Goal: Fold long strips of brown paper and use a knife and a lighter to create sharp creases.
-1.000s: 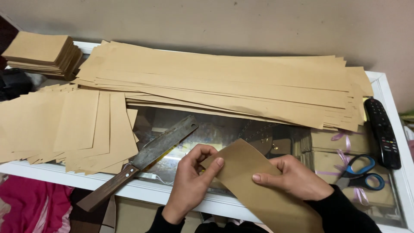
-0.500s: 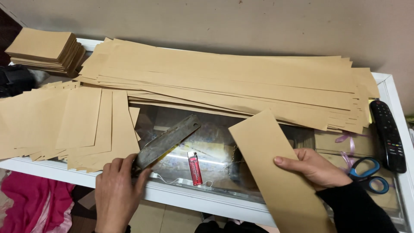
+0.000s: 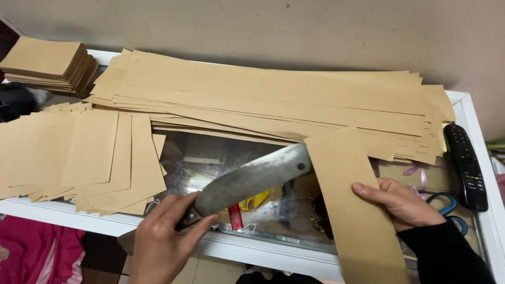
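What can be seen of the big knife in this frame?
The knife is a broad cleaver-like blade of dull grey, scuffed metal with a small hole near its squared tip. Its dark handle is mostly hidden in the grip of the left hand. It is held tilted over the glass counter, tip rising to the right, where it meets the edge of the brown paper strip that the right hand holds.

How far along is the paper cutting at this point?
Done: cut brown sheets fanned at the left, plus a neat stack at the back corner. In hand: the left hand holds the cleaver, its tip at a folded strip that the right hand holds. Left: the big pile of long strips.
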